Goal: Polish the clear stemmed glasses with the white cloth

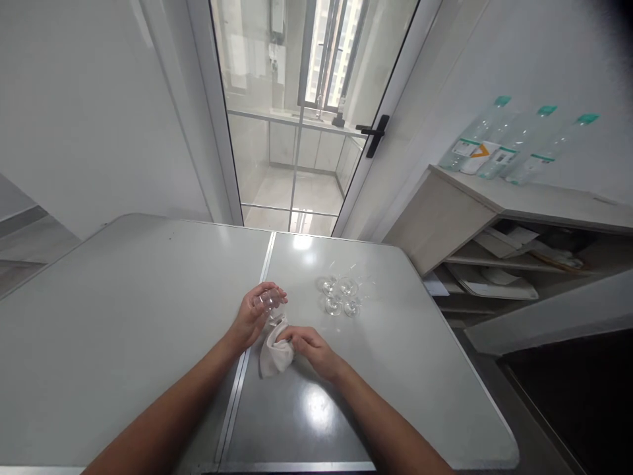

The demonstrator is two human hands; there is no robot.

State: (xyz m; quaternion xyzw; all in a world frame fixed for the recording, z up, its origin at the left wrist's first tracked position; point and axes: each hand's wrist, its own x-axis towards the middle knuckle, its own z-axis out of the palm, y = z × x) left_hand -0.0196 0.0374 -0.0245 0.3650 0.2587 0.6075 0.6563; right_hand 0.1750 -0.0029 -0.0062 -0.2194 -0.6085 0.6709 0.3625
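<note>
Near the table's middle seam, my left hand is closed around a small clear glass, its fingers wrapped on the far side. Just below it, my right hand pinches a white cloth, which hangs down in folds. The cloth's upper end reaches the lower part of the glass; whether it presses on it I cannot tell. To the right, several clear stemmed glasses stand close together on the table, their round feet showing most plainly.
The pale grey table has a metal strip along its seam. Beyond its far edge is a glass door with a black handle. At right, a wooden shelf unit carries several clear plastic bottles with green caps.
</note>
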